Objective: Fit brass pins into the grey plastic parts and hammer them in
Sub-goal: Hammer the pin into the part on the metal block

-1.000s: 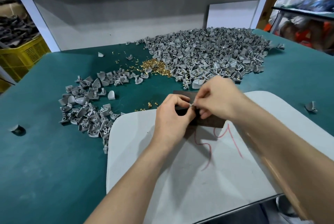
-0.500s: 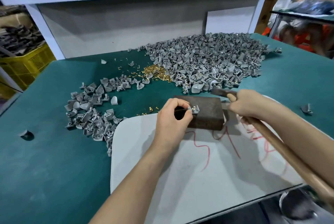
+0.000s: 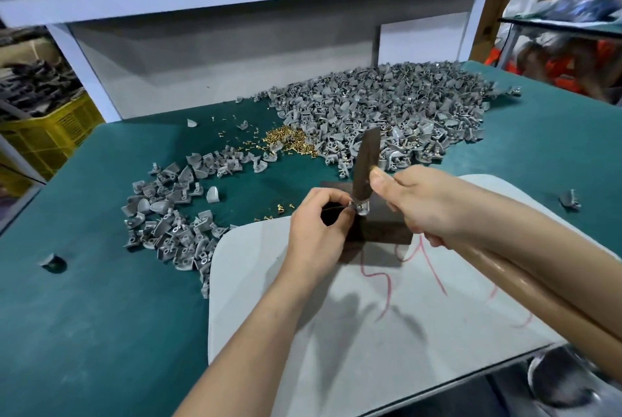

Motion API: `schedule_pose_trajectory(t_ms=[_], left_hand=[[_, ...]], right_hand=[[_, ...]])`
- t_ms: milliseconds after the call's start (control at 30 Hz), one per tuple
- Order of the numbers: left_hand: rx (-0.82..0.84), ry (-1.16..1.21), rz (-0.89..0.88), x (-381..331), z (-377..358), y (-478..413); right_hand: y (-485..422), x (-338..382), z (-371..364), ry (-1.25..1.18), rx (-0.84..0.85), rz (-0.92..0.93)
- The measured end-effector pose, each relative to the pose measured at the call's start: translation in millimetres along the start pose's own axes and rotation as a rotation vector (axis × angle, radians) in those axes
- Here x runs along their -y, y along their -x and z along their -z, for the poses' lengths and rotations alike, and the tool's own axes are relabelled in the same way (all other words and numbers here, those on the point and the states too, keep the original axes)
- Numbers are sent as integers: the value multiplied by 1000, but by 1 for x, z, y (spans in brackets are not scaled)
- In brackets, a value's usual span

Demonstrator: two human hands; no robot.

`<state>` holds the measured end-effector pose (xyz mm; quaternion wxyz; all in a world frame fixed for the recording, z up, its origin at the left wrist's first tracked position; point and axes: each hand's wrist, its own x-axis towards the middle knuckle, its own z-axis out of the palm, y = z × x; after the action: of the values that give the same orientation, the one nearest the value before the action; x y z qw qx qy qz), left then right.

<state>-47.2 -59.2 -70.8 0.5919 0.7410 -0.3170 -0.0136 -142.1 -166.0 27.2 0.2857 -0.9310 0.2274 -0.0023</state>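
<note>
From my end the job looks far from over: one grey plastic part (image 3: 361, 208) sits on the dark block (image 3: 383, 226) at the far edge of the white board (image 3: 370, 332), with the head of the hammer (image 3: 365, 161) at or just above it. A big heap (image 3: 387, 114) lies toward the far right corner of the green table (image 3: 101, 315), a smaller heap (image 3: 175, 218) toward its left edge, and loose brass pins (image 3: 289, 144) between them (which heap is finished, I cannot tell). The left hand (image 3: 316, 228) pinches the part between thumb and fingertips to steady it, and the right hand (image 3: 427, 204) is wrapped round the hammer's handle just under the head.
</note>
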Motion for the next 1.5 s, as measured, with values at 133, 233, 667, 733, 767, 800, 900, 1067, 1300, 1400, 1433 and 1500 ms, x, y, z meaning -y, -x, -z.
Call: schedule_pose_trajectory(t_ms=[133, 233, 667, 733, 767, 800, 900, 1067, 1300, 1400, 1433, 1500], left_hand=[[-12, 39, 18, 0, 0, 1], [-14, 35, 21, 0, 0, 0], [-1, 5, 13, 0, 2, -1], [-10, 31, 27, 0, 1, 0], [-16, 45, 34, 0, 2, -1], [-17, 45, 35, 1, 2, -1], [2, -1, 17, 1, 2, -1], [-16, 1, 16, 1, 2, -2], [-26, 69, 39, -1, 1, 5], [-38, 85, 66, -2, -1, 7], [-37, 84, 67, -2, -1, 7], [-31, 82, 67, -2, 0, 6]], right_hand=[[4, 3, 7, 28, -64, 10], [3, 5, 5, 55, -38, 13], [11, 4, 6, 68, -35, -29], [10, 5, 14, 14, -89, -1], [9, 6, 14, 13, -89, 10], [8, 8, 11, 29, -69, 4], [10, 3, 5, 47, -11, -41], [4, 0, 5, 24, -16, -7], [-41, -40, 16, -566, -262, -30], [-66, -71, 6, -670, -323, -176], [-72, -84, 0, -702, -312, -227], [-80, -106, -9, -749, -297, -284]])
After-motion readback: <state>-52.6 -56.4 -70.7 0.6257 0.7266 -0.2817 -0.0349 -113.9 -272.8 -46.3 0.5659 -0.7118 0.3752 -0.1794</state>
